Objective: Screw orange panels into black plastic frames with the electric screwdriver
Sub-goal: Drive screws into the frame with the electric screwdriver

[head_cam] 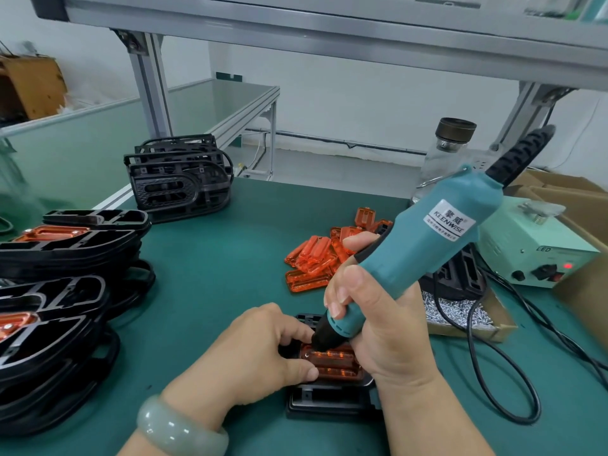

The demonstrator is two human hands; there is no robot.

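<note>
On green mat (230, 245) beneath aluminium shelf (329, 37): right grip (378, 317) around screwdriver (427, 238), left grip (263, 350) around orange panel (335, 363).

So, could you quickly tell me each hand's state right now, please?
Left hand: pinches the orange panel against the black frame.
Right hand: grips the electric screwdriver.

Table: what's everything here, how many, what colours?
near frame: one, black, front centre
fitted panel: one, orange, in near frame
electric screwdriver: one, teal and black, tip at fitted panel
loose panels: pile, orange, mid-table
frame stacks: several, black, left
screws: many, silver, cardboard tray, right
power box: one, pale green, right
bottle: one, clear, back right
bracelet: one, pale green, left wrist
left hand: one, holds fitted panel
right hand: one, grips electric screwdriver
</note>
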